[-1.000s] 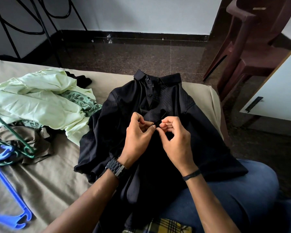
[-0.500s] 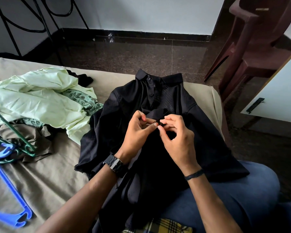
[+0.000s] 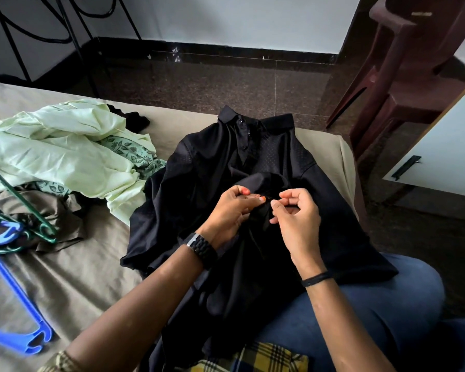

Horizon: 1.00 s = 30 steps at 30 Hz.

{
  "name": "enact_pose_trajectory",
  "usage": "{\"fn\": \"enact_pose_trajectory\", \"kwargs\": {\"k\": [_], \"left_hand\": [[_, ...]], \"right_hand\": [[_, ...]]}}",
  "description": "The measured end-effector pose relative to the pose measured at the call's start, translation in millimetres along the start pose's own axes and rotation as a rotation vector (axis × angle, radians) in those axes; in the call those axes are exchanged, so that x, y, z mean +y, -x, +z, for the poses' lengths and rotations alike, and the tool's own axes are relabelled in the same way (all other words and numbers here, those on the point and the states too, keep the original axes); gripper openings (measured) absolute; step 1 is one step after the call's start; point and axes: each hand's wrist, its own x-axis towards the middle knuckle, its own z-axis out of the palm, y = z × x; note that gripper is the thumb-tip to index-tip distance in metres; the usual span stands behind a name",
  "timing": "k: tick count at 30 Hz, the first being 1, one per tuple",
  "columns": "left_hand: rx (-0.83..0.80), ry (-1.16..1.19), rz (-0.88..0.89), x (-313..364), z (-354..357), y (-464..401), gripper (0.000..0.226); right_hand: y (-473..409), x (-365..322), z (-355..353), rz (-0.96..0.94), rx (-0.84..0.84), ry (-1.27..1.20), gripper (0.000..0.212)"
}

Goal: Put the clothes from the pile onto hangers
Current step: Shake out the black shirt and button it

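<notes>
Clothes in a loose pile (image 3: 65, 157), pale green cotton over a leaf-printed piece and a brown garment, lie at the left on the beige bedsheet (image 3: 73, 277). Against the pile's near edge rest a dark green plastic hanger (image 3: 22, 208) and, below it, a bright blue plastic hanger (image 3: 14, 299), both flat on the sheet. To the right of the pile a black collared button-front shirt (image 3: 207, 183) is spread with its collar toward the foot of the bed and its lower part draped over the person's lap in blue jeans (image 3: 381, 312). The left hand (image 3: 228, 213), a dark link watch on its wrist, has its fingers curled and pinches the shirt's front placket between thumb and forefinger. The right hand (image 3: 295, 213), a thin black band on its wrist, meets it fingertip to fingertip, thumb and forefinger pinching the same strip of fabric, the other fingers bent in. Whether a button sits between the fingertips cannot be told. At the far right stands a dark red plastic chair (image 3: 403, 76).
</notes>
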Motion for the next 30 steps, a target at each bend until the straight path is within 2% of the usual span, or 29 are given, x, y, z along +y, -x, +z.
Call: {"fn": "enact_pose_trajectory", "kwargs": {"k": [2, 6, 11, 15, 19, 25, 27, 30], "left_hand": [[-0.04, -0.052, -0.023, 1.0, 3.3, -5.3, 0.031], [-0.107, -0.11, -0.079, 0.9, 2.2, -8.6, 0.029], [-0.19, -0.161, -0.11, -2.7, -16.0, 5.6, 0.022], [-0.172, -0.421, -0.067, -4.8, -34.2, 27.2, 0.02], [-0.207, -0.645, -0.03, -9.5, -43.5, 39.1, 0.02], [-0.051, -0.787, 0.031, -15.4, -37.6, 42.9, 0.015], [-0.027, -0.818, 0.065, -14.0, -34.3, 47.1, 0.012], [0.007, -0.728, 0.119, -5.3, -26.8, 57.0, 0.012]], "right_hand": [[7.3, -0.5, 0.8, -0.03, -0.035, 0.09, 0.019], [23.3, 11.8, -4.3, -0.014, -0.207, 0.443, 0.034], [31.4, 19.9, -12.5, 0.063, -0.332, 0.546, 0.008], [29.9, 18.0, -14.6, 0.112, -0.306, 0.442, 0.001], [28.0, 23.6, -18.4, 0.182, -0.3, 0.29, 0.008], [33.6, 20.0, -25.3, 0.225, -0.244, 0.088, 0.011], [35.6, 15.1, -29.4, 0.231, -0.261, -0.009, 0.009], [35.8, 4.9, -36.5, 0.251, -0.357, -0.081, 0.015]]}}
